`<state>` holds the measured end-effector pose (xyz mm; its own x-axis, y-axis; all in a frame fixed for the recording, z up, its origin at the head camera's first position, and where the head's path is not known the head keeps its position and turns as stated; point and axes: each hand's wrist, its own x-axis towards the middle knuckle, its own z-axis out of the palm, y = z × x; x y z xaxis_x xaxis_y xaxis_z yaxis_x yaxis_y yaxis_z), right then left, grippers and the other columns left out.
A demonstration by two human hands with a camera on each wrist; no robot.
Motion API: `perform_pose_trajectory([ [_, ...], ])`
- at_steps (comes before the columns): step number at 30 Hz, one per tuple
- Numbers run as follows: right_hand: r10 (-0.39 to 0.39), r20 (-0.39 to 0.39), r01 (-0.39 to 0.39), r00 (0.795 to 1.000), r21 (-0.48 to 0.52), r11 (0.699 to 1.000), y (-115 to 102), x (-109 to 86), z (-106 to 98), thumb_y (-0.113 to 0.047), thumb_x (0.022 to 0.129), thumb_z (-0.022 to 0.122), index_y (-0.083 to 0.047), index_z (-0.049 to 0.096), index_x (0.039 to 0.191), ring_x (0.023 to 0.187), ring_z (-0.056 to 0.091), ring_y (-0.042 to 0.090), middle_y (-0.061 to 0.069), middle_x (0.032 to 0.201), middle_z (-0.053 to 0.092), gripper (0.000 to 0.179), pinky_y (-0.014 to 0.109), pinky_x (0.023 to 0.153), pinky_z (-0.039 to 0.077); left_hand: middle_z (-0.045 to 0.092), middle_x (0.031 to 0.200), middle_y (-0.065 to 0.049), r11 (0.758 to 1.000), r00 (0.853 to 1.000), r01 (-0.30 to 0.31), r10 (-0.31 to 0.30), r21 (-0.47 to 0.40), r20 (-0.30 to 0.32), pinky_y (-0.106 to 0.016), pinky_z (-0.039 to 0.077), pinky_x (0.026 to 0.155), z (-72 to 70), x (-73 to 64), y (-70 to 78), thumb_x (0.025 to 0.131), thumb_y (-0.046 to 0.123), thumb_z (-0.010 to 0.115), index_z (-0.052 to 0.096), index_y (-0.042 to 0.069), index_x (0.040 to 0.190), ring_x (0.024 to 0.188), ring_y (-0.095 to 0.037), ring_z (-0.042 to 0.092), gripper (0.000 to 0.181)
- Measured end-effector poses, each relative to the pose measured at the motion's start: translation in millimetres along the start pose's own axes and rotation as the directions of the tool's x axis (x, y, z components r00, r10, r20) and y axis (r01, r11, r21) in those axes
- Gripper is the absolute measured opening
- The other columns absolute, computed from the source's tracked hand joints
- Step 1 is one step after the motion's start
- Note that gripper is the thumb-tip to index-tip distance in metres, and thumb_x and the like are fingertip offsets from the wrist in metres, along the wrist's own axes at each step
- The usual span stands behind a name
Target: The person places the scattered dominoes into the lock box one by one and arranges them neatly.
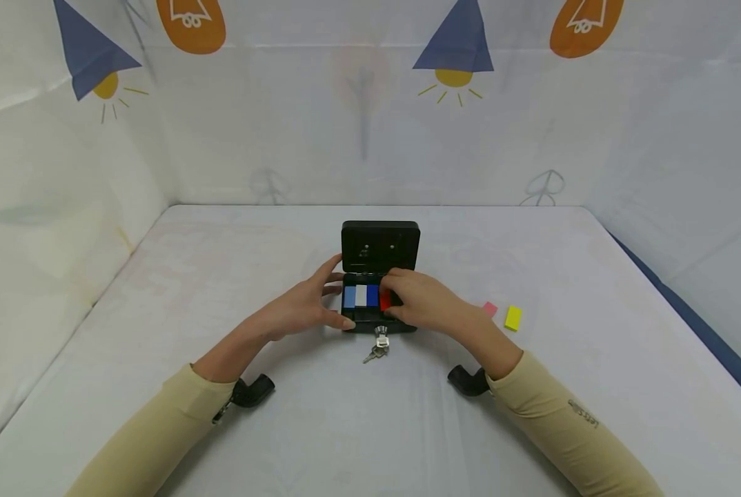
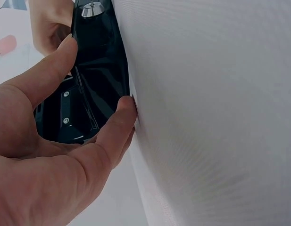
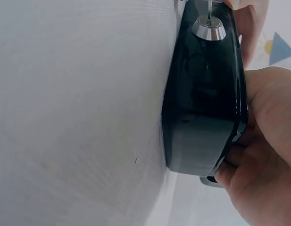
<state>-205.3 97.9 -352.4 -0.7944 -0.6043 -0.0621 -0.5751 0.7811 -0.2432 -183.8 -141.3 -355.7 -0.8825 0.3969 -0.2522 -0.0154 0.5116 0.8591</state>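
Note:
A small black cash box (image 1: 381,246) stands on the white table with its lid raised at the back. Inside lie a light blue block (image 1: 349,297), a white block (image 1: 361,295) and a dark blue block (image 1: 372,295), side by side. My left hand (image 1: 308,304) holds the box at its left side, thumb at the front corner, fingers along the side. My right hand (image 1: 423,300) reaches into the right part of the box and pinches a red block (image 1: 386,299), partly hidden by the fingers. Keys (image 1: 378,346) hang from the lock (image 3: 209,29) on the front.
On the table to the right lie a yellow block (image 1: 512,318) and a pink block (image 1: 490,308), the latter partly behind my right forearm. White cloth walls (image 1: 370,138) with printed lamps surround the table at the back and sides.

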Motion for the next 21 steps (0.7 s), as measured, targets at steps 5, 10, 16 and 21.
perform_pose_trajectory([
  [5, -0.004, -0.011, 0.004, 1.000, -0.005, 1.000, -0.7, 0.2, -0.2, -0.025, 0.091, 0.074, -0.010, 0.066, 0.111, 0.089, 0.057, 0.017, 0.003, 0.107, 0.062, 0.027, 0.034, 0.088, 0.055, 0.030, 0.163, -0.004, 1.000, 1.000, -0.002, 0.002, 0.014, -0.005, -0.062, 0.027, 0.117, -0.5, -0.4, 1.9, 0.078, 0.024, 0.086, -0.001, 0.040, 0.158, 0.151, -0.029, 0.031, 0.120],
  [10, -0.009, -0.021, 0.009, 1.000, -0.018, 1.000, -1.2, 0.3, -0.8, -0.024, 0.090, 0.074, -0.010, 0.067, 0.108, 0.088, 0.057, 0.017, 0.003, 0.105, 0.063, 0.024, 0.033, 0.087, 0.055, 0.029, 0.163, -0.004, 1.000, 1.000, 0.000, 0.000, 0.019, -0.005, -0.062, 0.027, 0.117, -1.2, 0.0, 3.0, 0.078, 0.024, 0.086, -0.001, 0.041, 0.158, 0.151, -0.029, 0.031, 0.119],
  [16, 0.003, -0.019, -0.004, 1.000, -0.025, 1.000, -1.5, 1.3, 0.3, -0.023, 0.091, 0.073, -0.008, 0.068, 0.114, 0.090, 0.059, 0.017, 0.004, 0.109, 0.065, 0.028, 0.034, 0.090, 0.055, 0.028, 0.163, -0.003, 1.000, 1.000, 0.004, -0.004, 0.010, -0.001, -0.062, 0.026, 0.117, -1.0, -0.1, 2.7, 0.078, 0.024, 0.086, -0.002, 0.041, 0.158, 0.151, -0.029, 0.030, 0.120],
  [21, 0.013, -0.013, -0.013, 1.000, -0.021, 1.000, -3.1, 0.2, 0.0, -0.021, 0.092, 0.073, -0.008, 0.069, 0.112, 0.091, 0.060, 0.017, 0.004, 0.111, 0.067, 0.024, 0.035, 0.090, 0.055, 0.029, 0.163, -0.003, 1.000, 1.000, -0.001, 0.001, 0.005, 0.003, -0.062, 0.026, 0.117, -0.4, -0.6, 2.5, 0.078, 0.024, 0.086, -0.001, 0.041, 0.158, 0.151, -0.029, 0.029, 0.119],
])
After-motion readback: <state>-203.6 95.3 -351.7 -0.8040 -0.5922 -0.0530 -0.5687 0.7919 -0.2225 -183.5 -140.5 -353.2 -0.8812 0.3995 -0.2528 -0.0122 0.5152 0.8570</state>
